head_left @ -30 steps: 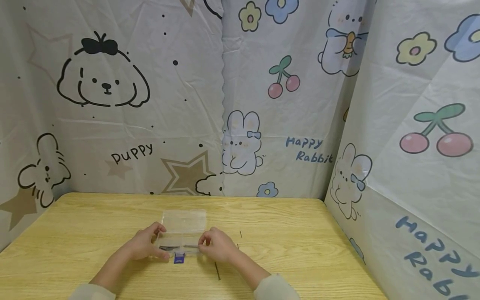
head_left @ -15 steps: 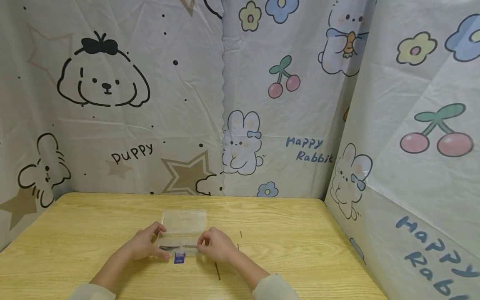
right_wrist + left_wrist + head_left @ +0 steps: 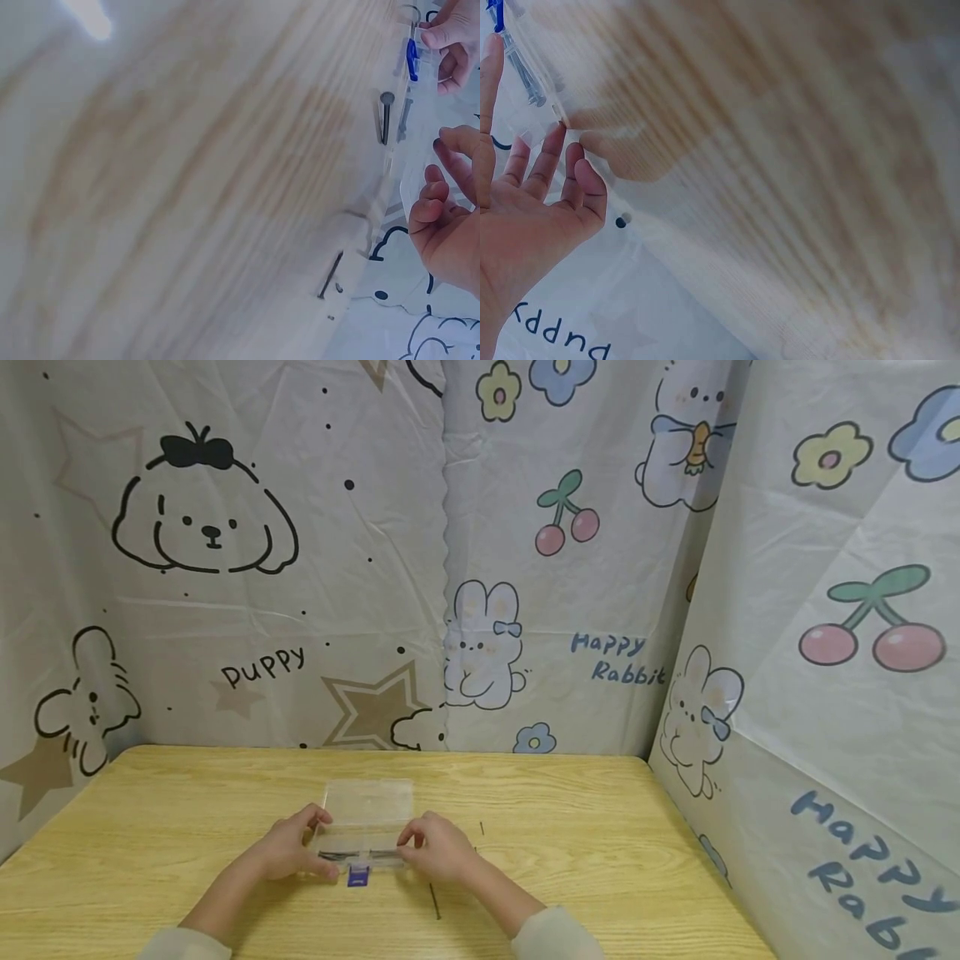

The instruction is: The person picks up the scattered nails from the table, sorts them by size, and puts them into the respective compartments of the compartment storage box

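Observation:
A clear plastic box (image 3: pixel 352 839) stands on the table with its lid (image 3: pixel 367 802) raised at the back and a blue-purple latch (image 3: pixel 358 876) at its front. Dark nails (image 3: pixel 337 856) lie in its left front part, and another nail (image 3: pixel 384 853) lies in the right part. My left hand (image 3: pixel 285 846) grips the box's left side, thumb at the front corner and fingers farther back. Over the right front part is my right hand (image 3: pixel 438 847), its thumb and index fingertips close together. No nail shows between those fingertips in the right wrist view (image 3: pixel 450 202).
A long nail (image 3: pixel 435 902) lies on the wooden table (image 3: pixel 600 852) in front of my right hand. Two smaller nails are to its right, one (image 3: pixel 482 828) farther back, the other partly hidden by the hand. Printed curtains (image 3: pixel 375 610) stand behind and beside the table.
My right hand has shifted slightly right, and more of the nail in the right part of the box shows. My left hand and the box have stayed put.

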`<state>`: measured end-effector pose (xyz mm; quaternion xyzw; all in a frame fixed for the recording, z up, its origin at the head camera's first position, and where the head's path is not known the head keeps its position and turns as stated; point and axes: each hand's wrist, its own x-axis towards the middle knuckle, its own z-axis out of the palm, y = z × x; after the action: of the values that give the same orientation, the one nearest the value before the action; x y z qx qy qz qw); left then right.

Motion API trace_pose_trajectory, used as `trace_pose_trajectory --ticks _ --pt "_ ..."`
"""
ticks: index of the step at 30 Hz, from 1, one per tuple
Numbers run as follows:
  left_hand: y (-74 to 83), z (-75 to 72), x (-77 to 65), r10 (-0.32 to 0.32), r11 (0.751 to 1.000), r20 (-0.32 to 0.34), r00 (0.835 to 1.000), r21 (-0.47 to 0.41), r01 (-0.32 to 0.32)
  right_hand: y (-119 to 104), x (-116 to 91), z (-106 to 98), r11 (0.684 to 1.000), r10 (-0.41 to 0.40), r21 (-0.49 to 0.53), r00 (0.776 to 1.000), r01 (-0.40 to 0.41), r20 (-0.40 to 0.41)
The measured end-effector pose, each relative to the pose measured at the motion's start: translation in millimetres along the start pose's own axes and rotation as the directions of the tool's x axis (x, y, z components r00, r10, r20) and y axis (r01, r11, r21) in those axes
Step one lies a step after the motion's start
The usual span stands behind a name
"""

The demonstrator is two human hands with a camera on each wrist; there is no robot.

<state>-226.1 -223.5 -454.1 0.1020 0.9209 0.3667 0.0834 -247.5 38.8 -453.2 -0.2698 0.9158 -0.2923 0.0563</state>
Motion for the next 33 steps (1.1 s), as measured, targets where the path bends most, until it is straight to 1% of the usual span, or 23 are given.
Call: trace_pose_trajectory --ticks 9,14,17,21,25,30,33 --pt "-2.5 -0.1 0.8 -0.003 1.0 -0.009 1.0 0.002 0.003 5.8 -8.8 -11.9 0.998 -0.041 -0.044 0.999 0.041 0.002" --pt "-2.7 0.0 0.9 -0.004 1.0 -0.007 1.0 0.001 0.004 10.7 -17.4 -18.2 0.997 -0.034 -0.069 0.999 0.036 0.025" --pt "-1.8 -0.3 1.0 -0.003 1.0 -0.005 1.0 0.005 0.003 13.9 -23.6 -20.8 0.994 -0.043 -0.101 0.998 0.046 0.036" --pt "-1.3 -0.1 0.6 0.0 1.0 -0.004 1.0 0.002 0.0 18.8 -33.4 -21.5 0.983 -0.062 -0.168 0.996 0.071 0.056" --pt "-0.9 0.3 0.4 -0.002 1.0 -0.006 1.0 0.001 0.002 22.0 -44.9 -21.2 0.973 -0.058 -0.218 0.995 0.075 0.087" --pt "-0.9 1.1 1.1 -0.013 1.0 -0.01 1.0 -0.001 0.013 21.9 -58.5 -20.8 0.971 -0.052 -0.227 0.991 0.078 0.121" --pt "-1.0 1.7 1.5 -0.015 1.0 -0.013 1.0 0.008 0.015 20.6 -65.2 -19.8 0.971 -0.057 -0.224 0.99 0.085 0.128"
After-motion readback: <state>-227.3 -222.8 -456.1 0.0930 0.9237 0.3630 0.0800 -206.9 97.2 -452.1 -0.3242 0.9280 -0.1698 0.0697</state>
